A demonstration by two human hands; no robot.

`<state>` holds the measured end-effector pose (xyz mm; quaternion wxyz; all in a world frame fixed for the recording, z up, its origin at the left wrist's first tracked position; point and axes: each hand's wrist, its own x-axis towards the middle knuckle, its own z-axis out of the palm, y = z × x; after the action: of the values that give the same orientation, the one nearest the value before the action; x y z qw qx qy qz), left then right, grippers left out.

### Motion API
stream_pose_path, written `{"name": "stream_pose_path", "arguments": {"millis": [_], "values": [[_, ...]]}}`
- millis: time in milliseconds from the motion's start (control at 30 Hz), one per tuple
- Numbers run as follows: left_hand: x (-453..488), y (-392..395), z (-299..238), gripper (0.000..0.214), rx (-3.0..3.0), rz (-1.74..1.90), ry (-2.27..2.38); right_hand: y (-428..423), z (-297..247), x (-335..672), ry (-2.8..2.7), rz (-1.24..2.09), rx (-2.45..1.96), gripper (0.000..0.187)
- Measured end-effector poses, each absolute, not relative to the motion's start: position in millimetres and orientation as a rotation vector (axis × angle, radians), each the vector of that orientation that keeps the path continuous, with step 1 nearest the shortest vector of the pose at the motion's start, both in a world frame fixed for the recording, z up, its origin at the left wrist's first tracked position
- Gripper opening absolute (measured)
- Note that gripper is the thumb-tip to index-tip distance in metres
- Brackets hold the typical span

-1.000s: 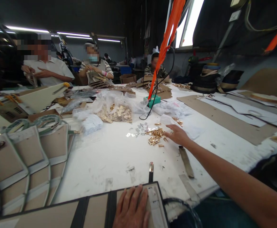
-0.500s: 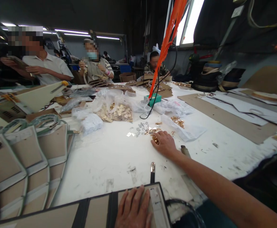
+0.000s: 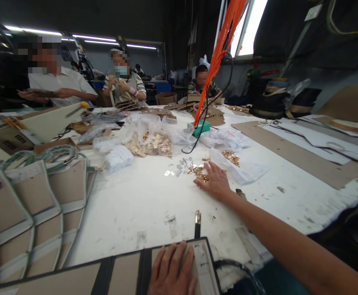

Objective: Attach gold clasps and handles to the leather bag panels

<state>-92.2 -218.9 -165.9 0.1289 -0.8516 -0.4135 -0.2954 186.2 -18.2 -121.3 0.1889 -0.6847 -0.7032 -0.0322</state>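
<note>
My left hand (image 3: 173,268) lies flat, fingers stretched out, on a beige bag panel (image 3: 125,266) with black edging at the bottom of the view. A black strap with a gold metal tip (image 3: 198,217) sticks out from the panel's far edge. Farther off, my right hand (image 3: 214,181) is open, fingers apart, at the right side of a small pile of gold metal pieces (image 3: 201,173). Its fingertips touch or hover over the pile; which one I cannot tell. Flat silver pieces (image 3: 179,167) lie scattered just left of the pile.
Green-edged panels (image 3: 44,196) overlap at left. Plastic bags of fittings (image 3: 154,143), an opened bag with gold pieces (image 3: 243,168) and a green box (image 3: 201,128) stand farther back. Orange strands (image 3: 217,49) and a black cable hang down. Cardboard (image 3: 298,151) lies right. Several people sit opposite.
My right hand has opened and shifted slightly right, uncovering more of the gold pieces. My left hand stays flat on the panel. The person at far left has lowered the piece they hold.
</note>
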Motion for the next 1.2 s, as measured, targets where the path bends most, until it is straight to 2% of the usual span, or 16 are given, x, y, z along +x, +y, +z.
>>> {"name": "stream_pose_path", "arguments": {"millis": [133, 300, 533, 733, 933, 1100, 1200], "values": [[-93, -219, -165, 0.041, -2.473, -0.824, -1.192, -14, -123, 183, -2.060, 0.088, -1.924, 0.081], [-92, -219, -159, 0.038, -2.460, -0.846, -1.185, -23, -121, 191, -2.044, 0.040, -1.760, 0.067], [-92, -218, -156, 0.038, -2.480, -0.807, -1.199, -18, -121, 266, -1.891, 0.043, -2.096, 0.043], [-96, -215, -140, 0.036, -2.484, -0.686, -1.052, -5, -119, 290, -1.953, 0.157, -2.013, 0.034], [-96, -214, -137, 0.036, -2.493, -0.682, -1.059, 6, -108, 308, -1.877, 0.250, -1.945, 0.037], [-96, -214, -142, 0.036, -2.493, -0.701, -1.075, -7, -107, 337, -1.777, 0.273, -2.073, 0.027], [-98, -214, -142, 0.036, -2.502, -0.636, -1.053, -10, -115, 336, -1.766, 0.281, -2.099, 0.035]]}}
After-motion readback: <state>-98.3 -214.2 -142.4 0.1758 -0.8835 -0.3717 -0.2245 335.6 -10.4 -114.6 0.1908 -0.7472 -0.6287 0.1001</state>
